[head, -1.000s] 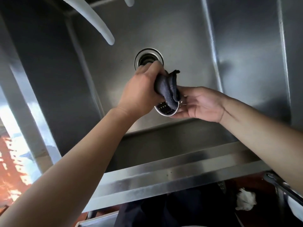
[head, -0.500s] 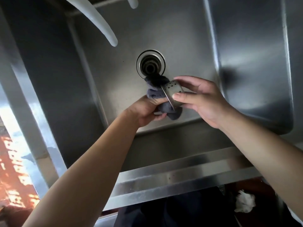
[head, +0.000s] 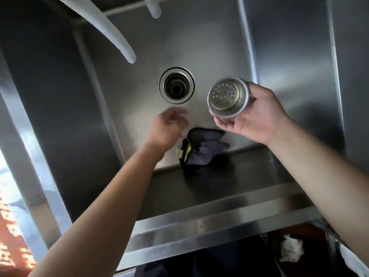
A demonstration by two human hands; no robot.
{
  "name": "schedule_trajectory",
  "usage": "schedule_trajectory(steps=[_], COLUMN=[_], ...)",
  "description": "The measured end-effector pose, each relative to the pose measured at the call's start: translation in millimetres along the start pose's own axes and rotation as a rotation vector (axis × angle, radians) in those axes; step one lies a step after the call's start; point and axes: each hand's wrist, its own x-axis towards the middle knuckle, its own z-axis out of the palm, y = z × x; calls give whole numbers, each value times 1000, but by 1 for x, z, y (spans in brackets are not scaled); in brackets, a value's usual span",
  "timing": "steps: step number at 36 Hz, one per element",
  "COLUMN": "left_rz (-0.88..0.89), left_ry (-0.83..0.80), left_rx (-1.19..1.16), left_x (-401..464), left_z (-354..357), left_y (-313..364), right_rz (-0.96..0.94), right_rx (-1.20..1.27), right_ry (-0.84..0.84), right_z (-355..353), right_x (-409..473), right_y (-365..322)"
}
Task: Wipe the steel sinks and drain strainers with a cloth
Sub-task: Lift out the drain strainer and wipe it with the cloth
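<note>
I look down into a deep steel sink (head: 219, 47) with an uncovered drain hole (head: 176, 84) in its floor. My right hand (head: 253, 116) grips the steel drain strainer (head: 227, 100), a perforated cup whose opening is turned toward me, to the right of the drain. The dark blue cloth (head: 201, 148) lies crumpled on the sink floor near the front wall, a yellow strip and white tag at its left edge. My left hand (head: 169, 126) is blurred just left of the cloth, below the drain, fingers loosely curled, holding nothing.
Two white faucet spouts (head: 111, 31) hang over the back of the sink. The steel front rim (head: 219, 222) runs across below my arms. A white crumpled rag (head: 290, 250) lies on the floor at lower right. A sunlit red floor (head: 10, 236) is at left.
My left hand has let go of the cloth, which now lies on the sink floor. My right hand has carried the strainer right and turned its open end toward me.
</note>
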Motion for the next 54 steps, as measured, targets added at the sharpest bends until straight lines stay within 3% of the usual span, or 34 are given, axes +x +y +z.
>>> schedule_trajectory(steps=[2, 4, 8, 14, 24, 28, 31, 33, 35, 42, 45, 54], left_rz=[44, 73, 136, 157, -23, -106, -137, -150, -156, -171, -179, -181], left_ry=[11, -41, -89, 82, 223, 301, 352, 363, 366, 304, 284, 346], left_rx=[-253, -358, -306, -319, -516, -575, -603, -602, -588, -563, -532, -388], left_x=[0, -1, 3, 17, 41, 53, 61, 67, 73, 89, 99, 133], left_z=[-13, -22, -18, -11, -32, -43, -47, -47, -46, -33, -26, -13], left_y=[14, 24, 31, 24, 8, -2, -10, -14, -16, -10, -8, -8], right_rz=[-3, -5, 11, 32, 15, -186, -355, -301, -262, -332, -303, -314], right_rx=[0, 1, -28, -174, -268, -467, -702, -973, -1085, -1038, -851, -720], right_ry=[20, 47, 104, 128, 263, 455, 459, 404, 421, 456, 408, 364], right_z=[4, 8, 17, 28, 22, 30, 41, 46, 47, 44, 42, 43], right_x=[6, 13, 27, 47, 93, 121, 146, 159, 169, 162, 155, 145], right_y=[2, 5, 13, 25, 27, 33, 39, 40, 36, 21, 15, 16])
